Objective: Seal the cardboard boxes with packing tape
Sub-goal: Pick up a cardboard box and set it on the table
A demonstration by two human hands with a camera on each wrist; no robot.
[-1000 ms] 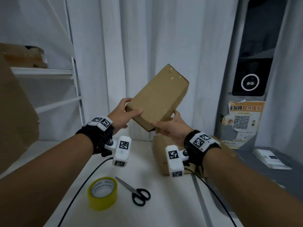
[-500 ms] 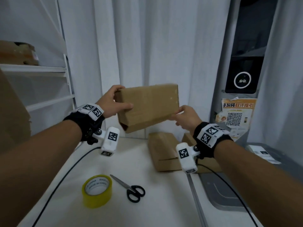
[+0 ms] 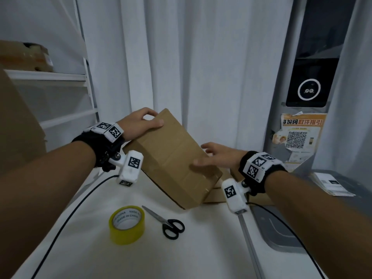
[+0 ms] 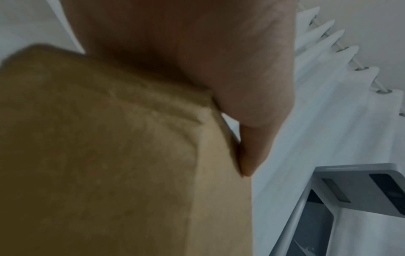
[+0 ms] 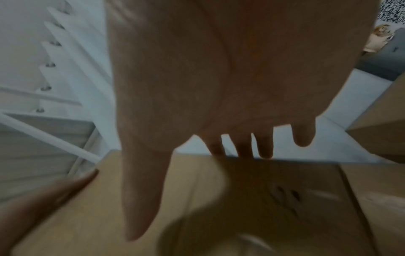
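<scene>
A plain brown cardboard box (image 3: 171, 158) is tilted low over the white table (image 3: 201, 248), its near corner close to the surface. My left hand (image 3: 141, 123) grips its far upper corner, thumb on the top face and fingers curled over the edge. The left wrist view shows that box (image 4: 109, 155) filling the picture. My right hand (image 3: 213, 158) lies at the box's right edge with fingers straight, thumb flat on the top face. In the right wrist view the straight fingers (image 5: 241, 149) reach past the box (image 5: 274, 199). A yellow tape roll (image 3: 126, 224) lies on the table in front.
Black-handled scissors (image 3: 167, 222) lie right of the tape. More cardboard boxes (image 3: 219, 195) sit behind the held one. A grey tray (image 3: 281, 236) and papers (image 3: 330, 184) are at the right. A white shelf (image 3: 46, 77) and a large carton (image 3: 18, 127) stand at the left.
The box has come down from chest height towards the table and turned so its long side runs away from me. My right hand has loosened from a grip to straight fingers.
</scene>
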